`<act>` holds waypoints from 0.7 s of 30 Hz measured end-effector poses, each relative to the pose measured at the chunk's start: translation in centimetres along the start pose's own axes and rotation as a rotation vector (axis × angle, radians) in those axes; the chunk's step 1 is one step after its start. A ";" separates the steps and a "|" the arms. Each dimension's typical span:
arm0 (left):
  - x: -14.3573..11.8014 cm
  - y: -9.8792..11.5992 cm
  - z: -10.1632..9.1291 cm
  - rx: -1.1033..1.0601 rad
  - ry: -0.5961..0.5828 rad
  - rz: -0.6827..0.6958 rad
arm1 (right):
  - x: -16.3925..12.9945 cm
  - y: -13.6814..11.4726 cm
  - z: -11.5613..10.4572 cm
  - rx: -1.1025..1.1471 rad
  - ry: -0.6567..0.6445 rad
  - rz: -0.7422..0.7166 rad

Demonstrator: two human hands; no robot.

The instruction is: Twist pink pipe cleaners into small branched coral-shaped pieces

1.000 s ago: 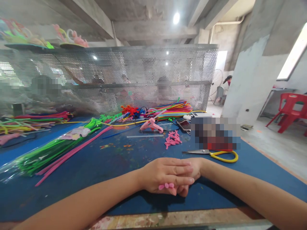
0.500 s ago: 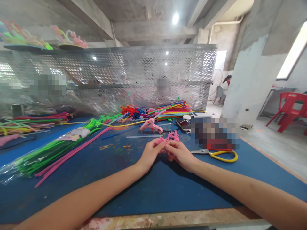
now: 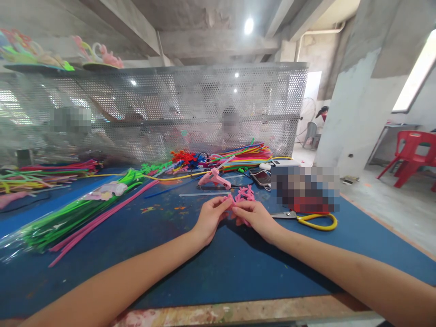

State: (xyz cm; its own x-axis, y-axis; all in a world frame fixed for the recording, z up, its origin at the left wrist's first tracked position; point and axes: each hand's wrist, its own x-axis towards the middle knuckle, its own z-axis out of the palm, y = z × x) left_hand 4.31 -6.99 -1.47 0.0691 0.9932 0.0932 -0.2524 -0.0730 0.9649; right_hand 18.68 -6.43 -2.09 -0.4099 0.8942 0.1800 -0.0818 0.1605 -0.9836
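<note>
Pinching fuzzy pink chenille pieces (image 3: 245,194), left hand (image 3: 210,218) and right hand (image 3: 256,217) fingertips closed narrow, meeting over scuffed blue mat (image 3: 211,268); yellow-handled scissors (image 3: 306,219) near.

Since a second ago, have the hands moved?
Yes. The left hand and right hand went away from the table's near edge, up to the pink pieces beside the scissors.

Open counter (image 3: 221,268) lies near the edge. Beyond: glue gun (image 3: 215,178) ahead, scissors (image 3: 308,219) right, pipe-cleaner bundle (image 3: 78,213) left, perforated metal screen (image 3: 190,109) behind.
</note>
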 end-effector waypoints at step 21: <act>0.1 0.2 0.0 -0.026 0.086 -0.040 | 0.4 0.8 -0.5 -0.082 0.170 -0.173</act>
State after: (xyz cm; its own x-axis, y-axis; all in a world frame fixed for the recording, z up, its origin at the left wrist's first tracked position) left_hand 4.26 -6.91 -1.29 -0.0034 0.9995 0.0319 -0.2759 -0.0316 0.9607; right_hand 18.93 -5.71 -2.80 -0.2369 0.9067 0.3488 -0.0606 0.3446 -0.9368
